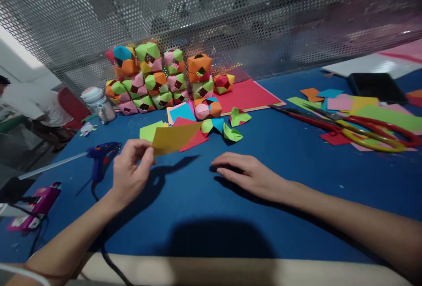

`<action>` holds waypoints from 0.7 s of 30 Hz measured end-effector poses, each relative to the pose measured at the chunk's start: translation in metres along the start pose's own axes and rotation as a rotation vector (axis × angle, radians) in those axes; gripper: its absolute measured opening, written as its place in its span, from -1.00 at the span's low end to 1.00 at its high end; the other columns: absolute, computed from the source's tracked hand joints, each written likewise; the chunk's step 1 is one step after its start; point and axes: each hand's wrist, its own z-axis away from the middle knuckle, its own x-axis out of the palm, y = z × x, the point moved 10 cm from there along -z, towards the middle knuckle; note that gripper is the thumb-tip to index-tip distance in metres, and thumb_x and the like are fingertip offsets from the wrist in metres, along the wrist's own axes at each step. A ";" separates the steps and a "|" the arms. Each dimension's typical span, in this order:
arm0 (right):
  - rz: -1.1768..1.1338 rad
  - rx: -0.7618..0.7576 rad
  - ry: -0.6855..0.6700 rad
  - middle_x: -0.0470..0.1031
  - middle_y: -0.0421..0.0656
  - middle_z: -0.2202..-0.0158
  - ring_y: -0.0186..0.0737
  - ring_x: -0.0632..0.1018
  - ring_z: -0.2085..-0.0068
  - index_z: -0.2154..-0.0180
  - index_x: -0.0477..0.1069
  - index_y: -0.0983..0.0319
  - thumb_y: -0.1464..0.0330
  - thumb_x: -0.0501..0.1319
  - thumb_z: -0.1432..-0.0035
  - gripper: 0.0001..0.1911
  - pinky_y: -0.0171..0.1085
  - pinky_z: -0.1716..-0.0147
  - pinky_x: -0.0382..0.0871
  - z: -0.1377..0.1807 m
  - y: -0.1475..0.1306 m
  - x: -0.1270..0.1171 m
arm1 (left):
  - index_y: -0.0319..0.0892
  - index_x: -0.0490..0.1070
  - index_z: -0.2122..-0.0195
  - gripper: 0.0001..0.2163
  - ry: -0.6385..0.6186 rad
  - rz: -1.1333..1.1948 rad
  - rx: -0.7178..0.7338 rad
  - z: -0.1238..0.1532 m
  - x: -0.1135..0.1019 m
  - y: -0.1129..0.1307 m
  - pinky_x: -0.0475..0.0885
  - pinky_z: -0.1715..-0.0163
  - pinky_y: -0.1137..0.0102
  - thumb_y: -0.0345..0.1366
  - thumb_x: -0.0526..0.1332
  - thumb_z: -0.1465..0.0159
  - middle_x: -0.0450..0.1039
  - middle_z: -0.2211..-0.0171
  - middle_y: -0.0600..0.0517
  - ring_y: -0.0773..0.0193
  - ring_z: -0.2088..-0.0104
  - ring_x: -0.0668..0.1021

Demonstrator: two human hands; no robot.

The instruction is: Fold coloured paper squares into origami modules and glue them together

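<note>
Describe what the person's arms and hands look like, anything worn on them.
Both forearms are bare, with no sleeves in view. The left hand and right hand wear no gloves, and no rings or watch show. A thin pale band crosses the left arm at the picture's bottom corner.

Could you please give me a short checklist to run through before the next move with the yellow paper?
1. Left hand pinches the yellow paper by its corner: ok.
2. Paper lifted off the blue table: ok.
3. Right hand lies flat on the table, holding nothing: ok.
4. Scissors lie apart from both hands: ok.
5. Glue gun beside the left hand, hot or cold: cannot tell.
6. Stacked paper cubes out of the hands' way: ok.
</note>
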 end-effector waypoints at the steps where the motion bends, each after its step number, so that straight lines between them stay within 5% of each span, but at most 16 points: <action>1: -0.067 0.075 0.020 0.47 -0.08 0.17 -0.23 0.48 0.17 0.11 0.38 0.25 0.26 0.07 -0.23 -0.73 -0.20 0.16 0.38 0.000 0.004 -0.002 | -0.14 0.31 0.29 -0.94 -0.067 0.131 -0.107 0.005 0.014 -0.006 0.42 0.48 0.50 -0.32 0.15 -0.22 0.37 0.49 0.15 0.44 0.56 0.47; 6: -0.381 0.290 0.057 0.47 -0.11 0.25 -0.24 0.49 0.28 0.03 0.31 0.25 0.17 0.17 -0.12 -0.58 -0.23 0.31 0.42 0.006 0.012 0.001 | -0.15 0.28 0.35 -0.90 -0.232 0.650 -0.581 0.038 0.072 -0.029 0.53 0.52 0.42 -0.28 0.19 -0.19 0.20 0.56 0.21 0.49 0.60 0.38; 10: -0.438 0.357 0.105 0.49 -0.11 0.26 -0.21 0.50 0.25 0.10 0.39 0.26 0.24 0.17 -0.11 -0.66 -0.24 0.32 0.43 0.008 0.016 -0.002 | -0.16 0.23 0.34 -0.85 -0.439 0.718 -0.765 0.064 0.108 -0.031 0.54 0.56 0.34 -0.24 0.18 -0.19 0.28 0.51 0.16 0.42 0.58 0.44; 15: -0.264 0.386 -0.087 0.46 -0.17 0.41 -0.33 0.44 0.43 0.31 0.42 0.29 0.33 0.11 -0.12 -0.82 -0.36 0.51 0.28 0.006 0.020 0.004 | -0.14 0.20 0.13 -0.74 -0.424 0.511 -0.591 0.052 0.106 -0.035 0.34 0.68 0.53 -0.26 0.19 -0.18 0.39 0.23 0.01 0.39 0.48 0.46; 21: 0.238 -0.001 -0.102 0.35 -0.17 0.47 -0.33 0.31 0.44 0.43 0.34 0.30 0.41 0.07 -0.16 -0.85 -0.32 0.46 0.13 0.003 0.000 0.006 | -0.14 0.36 0.16 -0.83 -0.570 -0.057 -0.050 0.043 0.112 -0.018 0.36 0.42 0.40 -0.37 0.15 -0.21 0.44 0.30 0.02 0.37 0.43 0.40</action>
